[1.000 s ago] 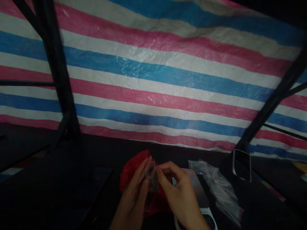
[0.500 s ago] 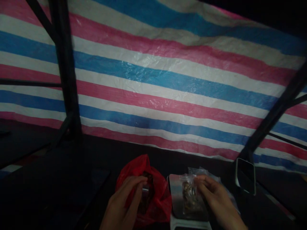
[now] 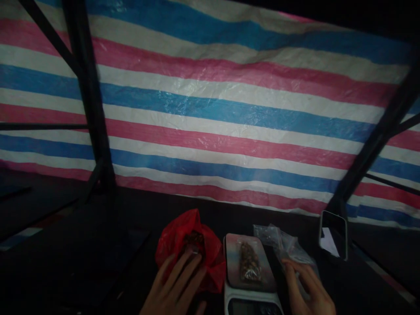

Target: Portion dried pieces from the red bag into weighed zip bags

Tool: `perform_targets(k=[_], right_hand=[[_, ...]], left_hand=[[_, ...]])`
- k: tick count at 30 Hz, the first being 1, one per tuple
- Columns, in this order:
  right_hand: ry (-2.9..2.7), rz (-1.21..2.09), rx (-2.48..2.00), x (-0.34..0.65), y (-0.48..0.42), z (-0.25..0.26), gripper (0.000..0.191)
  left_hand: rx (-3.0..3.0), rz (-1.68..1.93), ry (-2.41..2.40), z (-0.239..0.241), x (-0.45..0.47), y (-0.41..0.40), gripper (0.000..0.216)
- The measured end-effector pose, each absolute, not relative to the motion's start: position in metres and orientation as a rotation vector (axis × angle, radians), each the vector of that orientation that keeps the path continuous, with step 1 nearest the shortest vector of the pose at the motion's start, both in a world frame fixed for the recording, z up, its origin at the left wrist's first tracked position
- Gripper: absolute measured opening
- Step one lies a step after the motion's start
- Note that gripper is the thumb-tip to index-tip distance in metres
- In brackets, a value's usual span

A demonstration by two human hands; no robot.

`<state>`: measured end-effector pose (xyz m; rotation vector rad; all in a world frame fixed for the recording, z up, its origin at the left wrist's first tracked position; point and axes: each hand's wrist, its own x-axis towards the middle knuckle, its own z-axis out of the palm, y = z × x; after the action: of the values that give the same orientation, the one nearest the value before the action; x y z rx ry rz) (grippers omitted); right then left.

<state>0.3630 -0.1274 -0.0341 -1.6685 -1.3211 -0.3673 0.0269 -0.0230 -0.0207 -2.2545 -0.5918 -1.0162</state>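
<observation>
The small clear packet of brown contents lay flat at the middle of the scale platform, touched by neither hand. The left hand rested with fingers extended and slack over the mouth of the red bag, just left of the scale, its fingertips at the dark contents inside; it grasped nothing. The right hand lay on the loose clear bags just right of the scale; whether it pinched the film could not be told in the dim light. All stood on a dark counter, with a phone propped further right and a striped tarpaulin behind. The scale's display was cropped and unreadable. In my judgement a sound weighing called for both hands and all bags to be held off the platform: the red bag's edge sat close against its left rim and the clear bags near its right, so either could bear on it and falsify the figure. The packet was well centred.
</observation>
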Motion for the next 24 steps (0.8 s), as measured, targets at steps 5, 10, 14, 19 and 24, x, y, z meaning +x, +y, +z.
perform_targets(k=[5,10,14,19,24], right_hand=[[-1.433,-0.618,-1.516,0.349,-0.127,-0.027,0.031],[-1.513,-0.604,-1.494,0.35,-0.124,-0.029,0.029],[-1.441,-0.647,-1.494,0.348,-0.125,-0.026,0.032],[-1.381,-0.671,-1.474,0.342,-0.124,-0.018,0.035],[-1.391,-0.601,-1.525,0.348,-0.123,-0.026,0.03]], left_hand=[[-2.214,-0.892,-0.679,-0.037,0.015,-0.031,0.039],[-2.226,-0.769,-0.706,-0.02,0.01,-0.039,0.039],[-2.234,-0.72,-0.705,-0.008,0.012,-0.045,0.042],[-2.253,-0.697,-0.688,-0.01,0.016,-0.035,0.044],[-2.274,-0.771,-0.674,-0.023,0.028,-0.017,0.049]])
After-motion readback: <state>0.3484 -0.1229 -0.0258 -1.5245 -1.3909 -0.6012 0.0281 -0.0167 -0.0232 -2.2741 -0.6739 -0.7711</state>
